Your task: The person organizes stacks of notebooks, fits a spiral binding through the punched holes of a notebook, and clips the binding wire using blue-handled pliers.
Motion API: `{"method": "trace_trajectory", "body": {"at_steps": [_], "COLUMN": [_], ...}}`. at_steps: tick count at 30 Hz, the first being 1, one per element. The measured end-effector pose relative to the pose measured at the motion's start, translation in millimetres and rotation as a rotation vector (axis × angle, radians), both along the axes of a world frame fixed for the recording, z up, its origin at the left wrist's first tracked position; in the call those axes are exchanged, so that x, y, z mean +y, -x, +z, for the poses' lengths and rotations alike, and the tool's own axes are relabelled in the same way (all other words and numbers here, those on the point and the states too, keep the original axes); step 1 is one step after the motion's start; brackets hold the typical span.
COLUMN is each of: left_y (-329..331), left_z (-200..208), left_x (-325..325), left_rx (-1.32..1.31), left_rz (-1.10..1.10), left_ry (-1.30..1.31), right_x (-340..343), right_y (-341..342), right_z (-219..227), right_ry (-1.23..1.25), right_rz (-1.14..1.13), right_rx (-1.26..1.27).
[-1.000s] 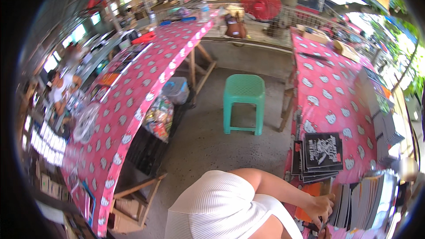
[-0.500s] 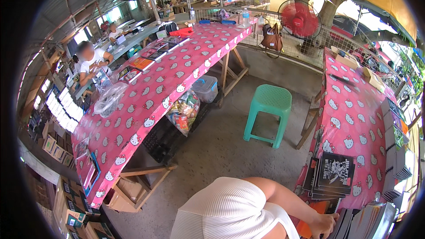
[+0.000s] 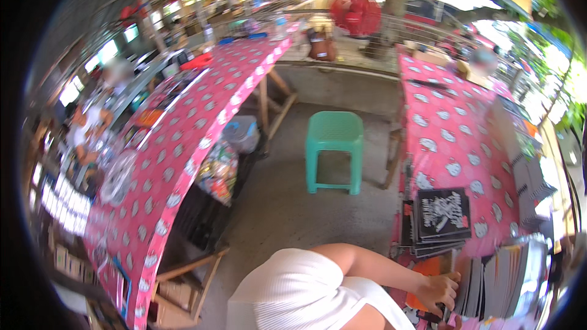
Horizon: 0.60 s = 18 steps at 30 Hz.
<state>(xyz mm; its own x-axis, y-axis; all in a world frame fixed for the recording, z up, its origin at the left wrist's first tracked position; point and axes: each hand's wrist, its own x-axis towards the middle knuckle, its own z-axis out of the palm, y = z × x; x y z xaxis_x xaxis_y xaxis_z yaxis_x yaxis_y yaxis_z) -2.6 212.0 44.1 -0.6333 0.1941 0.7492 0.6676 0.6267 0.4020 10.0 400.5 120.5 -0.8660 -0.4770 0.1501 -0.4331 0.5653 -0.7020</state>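
My left arm, in a white ribbed sleeve, reaches across to the lower right. My left hand (image 3: 437, 293) has its fingers curled against the left end of a row of books (image 3: 498, 281) standing on edge; what they hold is hidden. Only a sliver of my right hand (image 3: 451, 322) shows at the lower edge, its fingers out of sight. An orange flat item (image 3: 425, 272) lies under my left wrist. Just beyond is a stack of black-covered books (image 3: 441, 215) on the pink cartoon-print tablecloth (image 3: 455, 146).
More stacked books (image 3: 523, 165) line the right table's far side. A green plastic stool (image 3: 334, 128) stands on the floor between the tables. The left pink table (image 3: 183, 128) carries books and clear plastic wrap (image 3: 118, 177). A person (image 3: 92, 125) sits beyond it.
The view has turned right and slightly blurred, shifting the tables and stool left. My left hand stays by the book row, now higher in view, and part of my right hand has appeared.
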Motion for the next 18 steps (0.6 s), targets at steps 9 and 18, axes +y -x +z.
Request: {"method": "trace_trajectory", "body": {"at_steps": [9,18], "left_y": [-9.2,-16.3], "left_z": [24.9,35.9], "left_x": [-20.1,-8.7], "left_rx": [-0.144,0.031], "left_rz": [-0.048,0.083], "left_ry": [-0.008,-0.109], "right_x": [-16.8,-11.8], "right_y": [-3.2,-3.9], "right_z": [-2.9,-22.7], "right_ry": [0.033,0.106], "right_rz": [-0.209,-0.208], "right_rx": [0.260,0.194]}}
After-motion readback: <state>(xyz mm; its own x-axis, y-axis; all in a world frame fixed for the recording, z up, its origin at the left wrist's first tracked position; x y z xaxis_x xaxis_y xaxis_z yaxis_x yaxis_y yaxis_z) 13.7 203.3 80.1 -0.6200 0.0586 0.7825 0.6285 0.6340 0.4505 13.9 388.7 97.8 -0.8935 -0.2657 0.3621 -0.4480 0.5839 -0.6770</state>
